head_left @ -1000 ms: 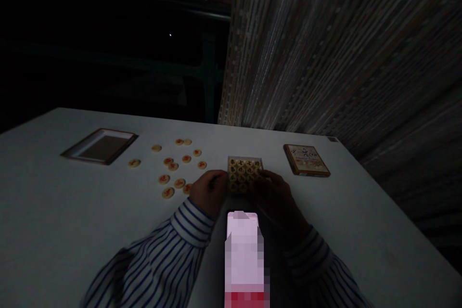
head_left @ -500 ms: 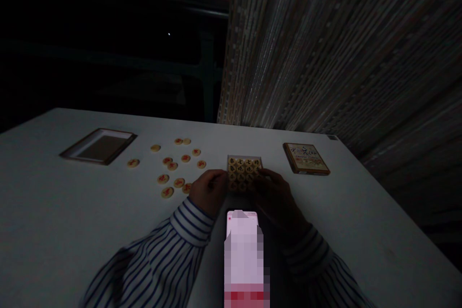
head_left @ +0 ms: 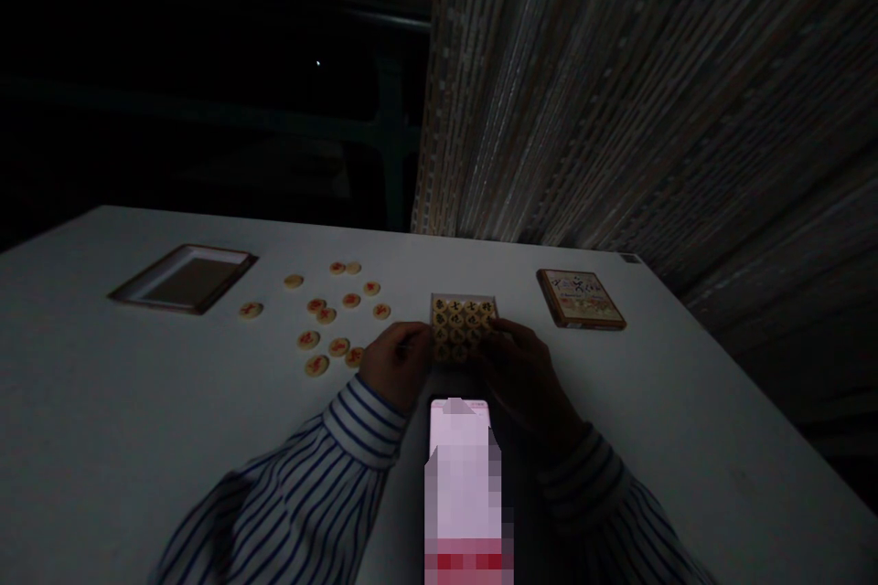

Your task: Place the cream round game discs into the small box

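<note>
Left hand (head_left: 396, 366): While its fingers curl in at the left wall of the small box (head_left: 464, 296), it is too dark to tell if they grip it or just touch it.
Right hand (head_left: 518, 375): It bends over the near right part of the small box. Shadow hides the fingertips, so I cannot tell what they grip, if anything.
Small box: It is between the two hands, just past the top of the phone (head_left: 459, 475).
Black-marked discs (head_left: 456, 307): They are in neat rows inside the small box, and the right hand covers some.
Good handling: It seems best to hold the small box level with one hand and nudge with soft, slow fingers of the other, so each disc lies flat. A hard squeeze could pop one up.
Red-marked discs (head_left: 308, 340): They lie loose left of the small box, some very near the left hand. A careless elbow or wrist might bump them.
Shallow tray (head_left: 198, 281): It lies on the far left of the desk (head_left: 617, 466).
Picture box (head_left: 582, 297): It lies flat, well right of the small box.
String curtain (head_left: 549, 82): It hangs behind the desk.
</note>
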The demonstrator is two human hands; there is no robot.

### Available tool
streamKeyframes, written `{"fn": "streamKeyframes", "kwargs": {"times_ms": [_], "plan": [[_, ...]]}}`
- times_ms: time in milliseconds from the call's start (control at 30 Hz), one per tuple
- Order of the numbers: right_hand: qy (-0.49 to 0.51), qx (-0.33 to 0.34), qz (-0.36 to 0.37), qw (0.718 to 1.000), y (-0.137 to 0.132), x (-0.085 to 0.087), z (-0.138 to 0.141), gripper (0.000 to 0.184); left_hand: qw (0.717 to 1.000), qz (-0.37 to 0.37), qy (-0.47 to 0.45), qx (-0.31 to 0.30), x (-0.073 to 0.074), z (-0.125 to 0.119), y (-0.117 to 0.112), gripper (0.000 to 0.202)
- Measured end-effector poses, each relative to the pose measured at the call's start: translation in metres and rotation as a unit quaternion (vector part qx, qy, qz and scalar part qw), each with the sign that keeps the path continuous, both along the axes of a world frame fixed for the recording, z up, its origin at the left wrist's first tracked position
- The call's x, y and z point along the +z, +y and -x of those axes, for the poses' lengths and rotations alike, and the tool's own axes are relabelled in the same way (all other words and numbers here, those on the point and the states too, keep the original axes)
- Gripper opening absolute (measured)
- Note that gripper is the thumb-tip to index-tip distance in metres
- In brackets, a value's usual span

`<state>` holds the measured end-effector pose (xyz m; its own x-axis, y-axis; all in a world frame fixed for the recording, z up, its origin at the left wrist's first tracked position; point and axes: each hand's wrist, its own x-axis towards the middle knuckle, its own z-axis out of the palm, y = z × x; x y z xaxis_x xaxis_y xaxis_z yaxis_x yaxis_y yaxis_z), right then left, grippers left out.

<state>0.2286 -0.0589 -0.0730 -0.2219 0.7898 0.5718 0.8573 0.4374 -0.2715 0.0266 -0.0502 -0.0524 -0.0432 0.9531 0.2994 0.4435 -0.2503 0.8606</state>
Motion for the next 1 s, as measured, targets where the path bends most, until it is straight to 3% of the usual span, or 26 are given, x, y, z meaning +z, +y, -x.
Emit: {"fn": "streamKeyframes", "kwargs": {"times_ms": [1000], "plan": [[-0.011, 0.009, 0.001, 1.000, -0.0015, 0.0040, -0.0001, 0.020, 0.999, 0.006, -0.041, 0.008, -0.0014, -0.0028, -0.0015, 0.018]]}}
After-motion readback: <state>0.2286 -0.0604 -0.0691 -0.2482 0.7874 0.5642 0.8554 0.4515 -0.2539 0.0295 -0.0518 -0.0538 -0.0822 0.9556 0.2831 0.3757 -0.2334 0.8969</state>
